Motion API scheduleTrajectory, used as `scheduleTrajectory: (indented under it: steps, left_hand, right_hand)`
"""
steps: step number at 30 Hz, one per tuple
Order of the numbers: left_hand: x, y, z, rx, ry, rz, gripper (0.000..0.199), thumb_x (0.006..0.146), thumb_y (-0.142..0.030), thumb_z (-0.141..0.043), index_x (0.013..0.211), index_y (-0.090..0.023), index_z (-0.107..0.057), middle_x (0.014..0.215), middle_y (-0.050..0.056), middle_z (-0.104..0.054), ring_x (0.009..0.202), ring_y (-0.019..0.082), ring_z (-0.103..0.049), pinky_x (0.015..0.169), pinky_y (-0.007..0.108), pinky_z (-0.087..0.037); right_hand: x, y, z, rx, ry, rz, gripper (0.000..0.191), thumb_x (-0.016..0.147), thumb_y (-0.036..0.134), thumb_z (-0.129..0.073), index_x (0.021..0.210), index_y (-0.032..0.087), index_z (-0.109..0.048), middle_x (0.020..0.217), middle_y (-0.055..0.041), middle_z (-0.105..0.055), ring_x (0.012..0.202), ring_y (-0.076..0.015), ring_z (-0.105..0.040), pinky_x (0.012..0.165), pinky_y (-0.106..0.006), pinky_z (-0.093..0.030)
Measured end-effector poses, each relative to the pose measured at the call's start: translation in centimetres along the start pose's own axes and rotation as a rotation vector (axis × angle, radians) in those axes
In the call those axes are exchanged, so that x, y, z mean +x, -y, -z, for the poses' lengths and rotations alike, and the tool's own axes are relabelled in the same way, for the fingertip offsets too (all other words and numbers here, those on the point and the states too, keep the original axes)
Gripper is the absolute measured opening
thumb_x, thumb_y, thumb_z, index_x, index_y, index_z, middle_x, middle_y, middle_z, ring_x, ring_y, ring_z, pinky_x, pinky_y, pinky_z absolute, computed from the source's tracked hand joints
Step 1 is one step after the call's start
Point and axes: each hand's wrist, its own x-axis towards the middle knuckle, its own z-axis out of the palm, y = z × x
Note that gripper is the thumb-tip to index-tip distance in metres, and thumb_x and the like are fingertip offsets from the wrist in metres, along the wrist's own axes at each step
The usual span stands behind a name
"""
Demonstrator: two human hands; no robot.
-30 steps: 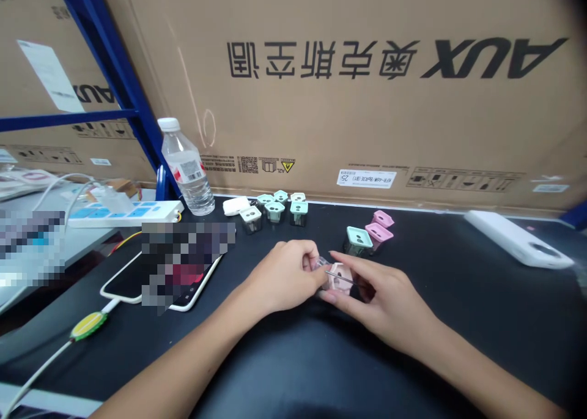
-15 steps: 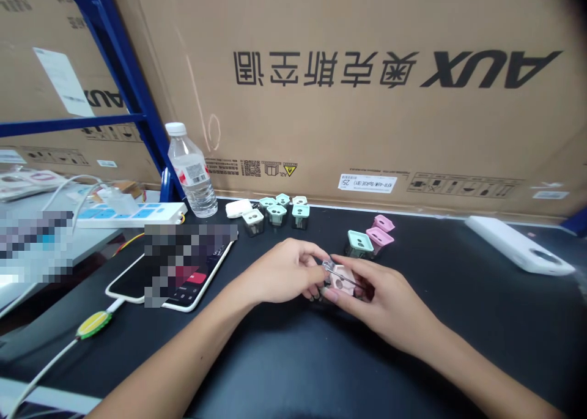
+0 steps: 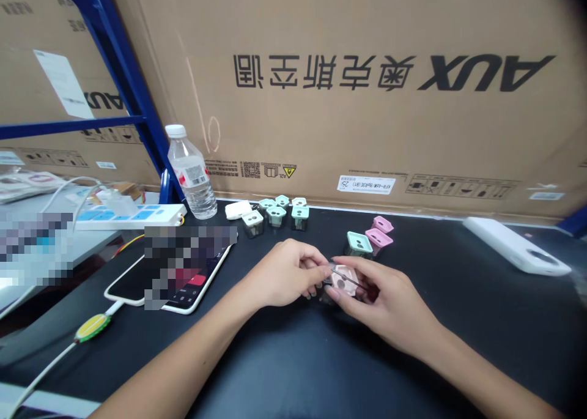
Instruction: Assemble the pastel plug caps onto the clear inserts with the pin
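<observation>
Between my hands at the middle of the black bench is a small pink square plug cap with round holes, on a part that is mostly hidden. My left hand grips it from the left, fingers curled around its edge. My right hand pinches a thin dark rod between thumb and fingers, and the rod lies across the pink face. Just beyond my right hand stands a mint-topped clear block, next to two pink caps. Several similar mint-topped blocks are grouped farther back.
A water bottle, white earbud case and power strip stand along the back left. A phone with a cable lies left of my hands. A white box-like device sits at right. Cardboard cartons and a blue shelf frame form the back.
My hands stay together on the pink piece, which has turned slightly. The clear part seen earlier at its left edge is now mostly hidden. The view has shifted slightly.
</observation>
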Motion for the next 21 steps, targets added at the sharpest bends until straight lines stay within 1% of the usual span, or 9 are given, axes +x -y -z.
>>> scheduleTrajectory:
  steps: [2,6,9,11,14,18,21]
  left_hand:
    - [-0.04,0.06,0.04,0.016,-0.016,-0.005,0.028,0.082,-0.042,-0.062,0.088,-0.015,-0.067,0.069,0.003,-0.066,0.059,0.013,-0.061,0.055,0.024,-0.051]
    - [-0.01,0.0,0.21,0.003,-0.004,0.018,0.026,0.081,-0.041,-0.062,0.083,-0.015,-0.064,0.067,0.001,-0.064,0.057,0.013,-0.061,0.052,0.023,-0.05]
    - [0.1,-0.07,0.2,-0.005,0.02,0.044,0.026,0.081,-0.041,-0.062,0.081,-0.015,-0.062,0.067,0.001,-0.063,0.054,0.012,-0.06,0.051,0.024,-0.051]
    - [0.15,-0.1,0.12,-0.012,0.028,0.053,0.027,0.08,-0.042,-0.063,0.08,-0.015,-0.061,0.066,0.001,-0.062,0.054,0.013,-0.06,0.05,0.024,-0.051]
    - [0.25,-0.03,-0.02,-0.022,0.03,0.027,0.03,0.081,-0.045,-0.062,0.08,-0.015,-0.061,0.063,0.001,-0.06,0.055,0.013,-0.059,0.05,0.024,-0.05]
    - [0.42,0.39,-0.17,0.007,0.048,-0.014,0.033,0.086,-0.049,-0.055,0.081,-0.016,-0.059,0.063,0.0,-0.058,0.054,0.012,-0.057,0.049,0.023,-0.048]
    - [0.4,0.67,-0.25,0.035,0.046,-0.043,0.032,0.088,-0.048,-0.051,0.082,-0.018,-0.057,0.065,-0.001,-0.058,0.054,0.012,-0.056,0.048,0.022,-0.046]
  right_hand:
    - [-0.07,0.06,0.08,-0.009,-0.023,0.004,0.039,0.082,0.04,-0.067,0.114,0.017,-0.064,0.084,-0.0021,-0.069,0.061,-0.0125,-0.058,0.059,-0.024,-0.049]
    - [-0.28,0.34,0.27,-0.006,-0.063,0.014,0.038,0.081,0.042,-0.067,0.111,0.018,-0.065,0.069,0.0016,-0.064,0.052,-0.0112,-0.052,0.052,-0.023,-0.046]
    - [-0.33,0.41,0.3,0.013,-0.066,0.016,0.038,0.081,0.042,-0.068,0.11,0.018,-0.065,0.067,0.0024,-0.062,0.051,-0.0109,-0.05,0.051,-0.023,-0.045]
    - [-0.3,0.37,0.26,0.025,-0.054,0.004,0.038,0.08,0.043,-0.068,0.11,0.018,-0.065,0.068,0.002,-0.062,0.052,-0.0109,-0.051,0.051,-0.023,-0.044]
    - [-0.2,0.32,0.26,0.051,-0.02,-0.034,0.039,0.08,0.044,-0.068,0.109,0.018,-0.065,0.067,0.002,-0.061,0.052,-0.0112,-0.051,0.051,-0.023,-0.044]
    - [-0.1,0.56,0.45,0.109,0.033,-0.11,0.035,0.081,0.047,-0.067,0.105,0.02,-0.065,0.064,0.0029,-0.059,0.052,-0.0117,-0.05,0.05,-0.022,-0.042]
    - [-0.02,0.75,0.63,0.125,0.068,-0.119,0.031,0.082,0.045,-0.066,0.102,0.021,-0.064,0.065,0.0032,-0.059,0.053,-0.0115,-0.049,0.05,-0.022,-0.042]
